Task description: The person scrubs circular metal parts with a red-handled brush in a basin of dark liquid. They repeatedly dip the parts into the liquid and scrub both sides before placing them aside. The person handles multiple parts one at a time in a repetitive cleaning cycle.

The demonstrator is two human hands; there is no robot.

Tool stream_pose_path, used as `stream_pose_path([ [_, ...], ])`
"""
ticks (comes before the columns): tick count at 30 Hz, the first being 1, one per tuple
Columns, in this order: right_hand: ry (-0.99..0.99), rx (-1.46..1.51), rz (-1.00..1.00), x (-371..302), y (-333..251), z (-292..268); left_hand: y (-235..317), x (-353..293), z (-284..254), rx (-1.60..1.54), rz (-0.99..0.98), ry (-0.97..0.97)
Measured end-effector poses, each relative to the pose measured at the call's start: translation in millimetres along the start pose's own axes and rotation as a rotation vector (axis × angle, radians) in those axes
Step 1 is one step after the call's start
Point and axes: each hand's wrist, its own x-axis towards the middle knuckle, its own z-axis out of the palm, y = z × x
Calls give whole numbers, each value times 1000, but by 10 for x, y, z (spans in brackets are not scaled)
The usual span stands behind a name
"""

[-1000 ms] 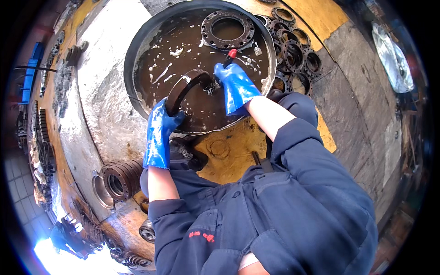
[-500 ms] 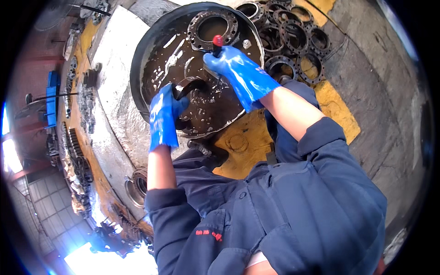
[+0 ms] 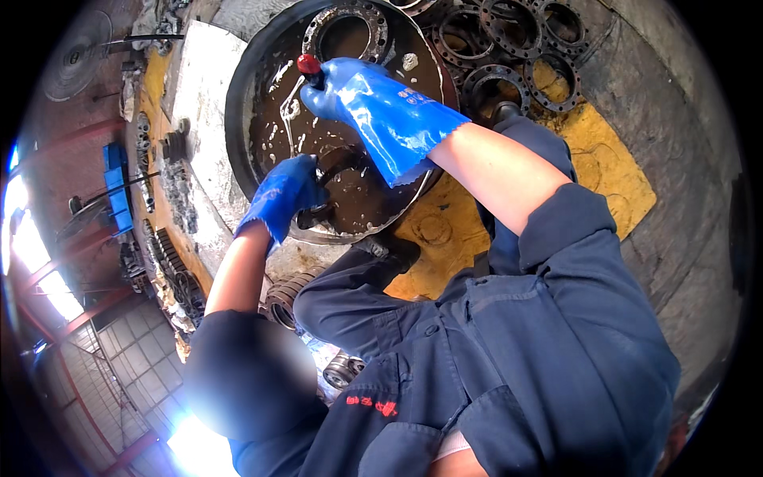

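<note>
Both my hands wear blue rubber gloves over a round, dark-rimmed tub (image 3: 235,147) of murky brown liquid with foam. My left hand (image 3: 288,191) is closed on the near left part of a dark metal ring (image 3: 343,161), which lies partly under the liquid. Gripped in my right hand (image 3: 350,89) is a tool with a red-ended handle (image 3: 308,65). Its working end is hidden below the glove, so I cannot tell its kind. A bolt-holed flange ring (image 3: 376,24) rests at the tub's far side, beyond my right hand.
Several dark flange rings (image 3: 528,49) are piled right of the tub. Yellow sheeting (image 3: 620,171) covers floor there. Ribbed metal rings (image 3: 282,302) stand near my left knee. Farther left are a blue box (image 3: 117,187), a fan (image 3: 78,60) and rows of metal parts.
My right hand has moved left with the red-ended tool. My left hand has shifted slightly down beside the ring. The whole view has also turned a little.
</note>
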Motion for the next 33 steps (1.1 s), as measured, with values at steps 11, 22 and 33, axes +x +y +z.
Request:
stream_pose_path([
  [11, -45, -20, 12, 87, 46, 286, -163, -193, 124, 648, 703, 402],
  [22, -172, -50, 38, -48, 105, 839, -814, -226, 887, -443, 292, 337],
  [33, -201, 37, 24, -40, 265, 1169, -895, -407, 1279, -1476, -91, 694],
])
